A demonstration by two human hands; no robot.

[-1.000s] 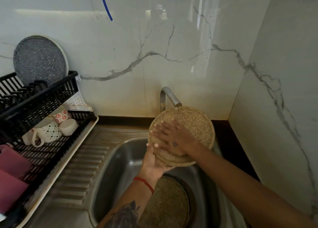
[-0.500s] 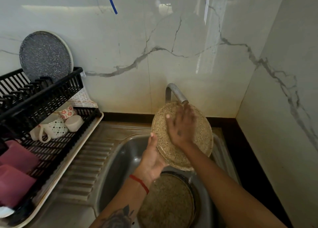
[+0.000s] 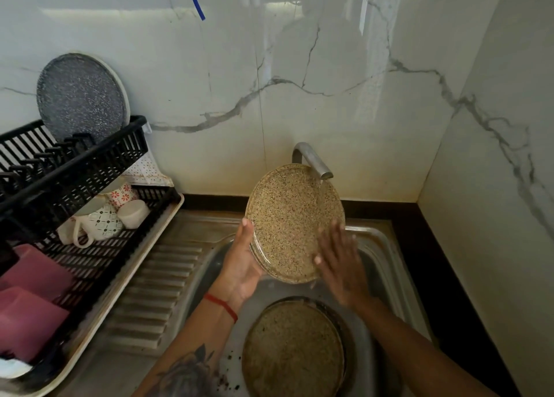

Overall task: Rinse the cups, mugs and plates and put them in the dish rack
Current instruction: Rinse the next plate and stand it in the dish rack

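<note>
A tattooed left forearm is seen at the near edge, with a red thread (image 3: 222, 304) tied at the wrist. Beside it, in the bottom of the steel sink (image 3: 386, 264), a second speckled tan plate (image 3: 292, 348) is laid flat, with dark specks scattered on the steel just to its left. Above it, a speckled tan plate (image 3: 292, 225) is held tilted over the basin, its face turned toward the camera. It is gripped at its lower left rim by the left hand (image 3: 241, 264), whose fingers are curled behind the plate while the thumb is pressed along the rim. The right hand (image 3: 338, 261) is blurred; its fingers are seen straight and slightly spread, laid at the plate's lower right edge. The metal tap (image 3: 313, 161) is reached out over the plate's far right rim. To the left, a black dish rack (image 3: 90, 168) is set on a cream tray (image 3: 144, 258) upon the ribbed drainboard (image 3: 162, 282). Patterned mugs (image 3: 105, 216) and pink items (image 3: 27, 300) are lodged on its lower tier. At the far left, a dark speckled plate (image 3: 81, 96) is stood upright in the upper tier against the marble wall (image 3: 299, 66).
</note>
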